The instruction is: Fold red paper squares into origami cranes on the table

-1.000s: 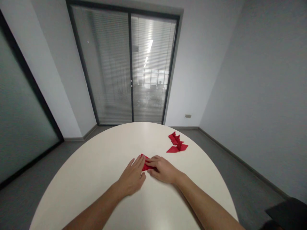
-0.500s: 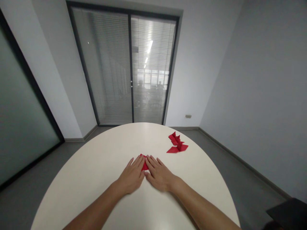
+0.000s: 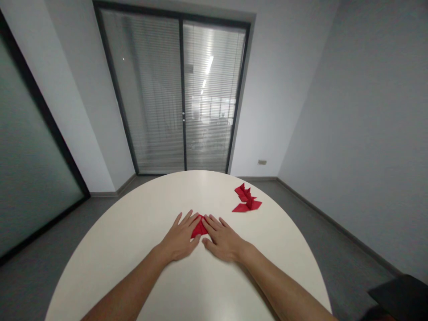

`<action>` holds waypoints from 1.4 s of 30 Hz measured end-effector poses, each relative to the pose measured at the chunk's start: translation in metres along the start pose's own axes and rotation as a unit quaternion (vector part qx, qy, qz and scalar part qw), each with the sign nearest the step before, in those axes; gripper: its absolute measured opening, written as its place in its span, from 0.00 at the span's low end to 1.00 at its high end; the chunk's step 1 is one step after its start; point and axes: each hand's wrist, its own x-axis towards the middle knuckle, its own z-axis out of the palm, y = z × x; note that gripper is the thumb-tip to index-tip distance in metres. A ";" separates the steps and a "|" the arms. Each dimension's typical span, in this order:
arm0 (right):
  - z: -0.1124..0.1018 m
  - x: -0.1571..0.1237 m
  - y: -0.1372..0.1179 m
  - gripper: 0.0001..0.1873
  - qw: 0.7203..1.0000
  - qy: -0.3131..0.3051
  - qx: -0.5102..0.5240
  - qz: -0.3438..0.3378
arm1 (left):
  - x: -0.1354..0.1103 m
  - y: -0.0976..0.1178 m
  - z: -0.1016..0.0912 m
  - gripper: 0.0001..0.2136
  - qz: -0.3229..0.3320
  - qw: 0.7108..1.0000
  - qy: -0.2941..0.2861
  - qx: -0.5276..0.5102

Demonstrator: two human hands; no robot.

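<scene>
A folded piece of red paper (image 3: pixel 199 228) lies flat on the white round table (image 3: pixel 127 240), between my two hands. My left hand (image 3: pixel 180 236) rests over its left side, fingers spread and thumb at the near edge. On the right side, my right hand (image 3: pixel 222 238) lies with its fingertips on the paper and its fingers apart. Both hands partly cover the paper, so its full outline is hidden. Neither hand grips anything.
Several folded red paper pieces (image 3: pixel 248 200) sit together near the table's far right edge. A dark object (image 3: pixel 401 294) shows at the lower right, beyond the table. Glass doors with blinds (image 3: pixel 182 98) stand behind the table.
My left hand has shifted slightly left and its fingers have spread wider, so more of the red paper shows. My right hand has hardly moved.
</scene>
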 end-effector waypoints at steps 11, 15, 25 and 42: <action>0.002 -0.007 -0.006 0.45 0.998 -0.011 0.001 0.062 | 0.000 -0.002 0.005 0.30 -0.011 1.000 -0.014 -0.010; 0.005 -0.009 -0.014 0.38 1.000 -0.003 -0.001 0.007 | 0.001 -0.004 0.009 0.30 -0.008 1.000 -0.008 -0.003; -0.010 -0.003 0.000 0.30 0.997 0.055 0.014 -0.056 | 0.001 -0.002 0.009 0.28 -0.016 0.999 0.020 0.020; -0.009 0.008 0.007 0.14 0.986 0.162 0.014 -0.046 | 0.005 0.011 -0.009 0.15 0.064 0.989 0.130 -0.013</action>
